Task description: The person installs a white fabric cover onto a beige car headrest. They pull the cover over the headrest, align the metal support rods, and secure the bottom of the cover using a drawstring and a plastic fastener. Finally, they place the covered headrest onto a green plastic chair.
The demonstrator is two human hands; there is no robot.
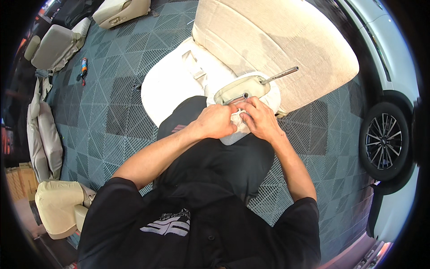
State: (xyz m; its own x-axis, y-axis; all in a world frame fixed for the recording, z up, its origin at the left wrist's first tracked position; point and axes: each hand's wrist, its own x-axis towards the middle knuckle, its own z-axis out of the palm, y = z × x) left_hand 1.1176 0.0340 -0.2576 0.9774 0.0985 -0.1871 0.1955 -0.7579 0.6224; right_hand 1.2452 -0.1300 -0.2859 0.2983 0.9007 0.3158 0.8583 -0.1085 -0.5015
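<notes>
A cream headrest (239,88) with two metal posts lies over my knees, its posts pointing up. One post (282,74) leans right, and the shorter-looking post (240,98) rises beside my fingers. Pale fabric of a headrest cover (238,119) is bunched at the headrest's near side. My left hand (217,120) is closed on the fabric's left part, thumb and fingers bent inward. From the other side, my right hand (261,120) pinches the same fabric, its fingertips close to my left hand's. What lies under the fingers is hidden.
Directly ahead stands a beige car seat with a tall panel (273,45) and a white cushion (163,87). More seat parts (56,47) lie at left, with a padded piece (60,208) near lower left. A spray can (84,65) is on the tiled floor. A car wheel (384,141) stands at right.
</notes>
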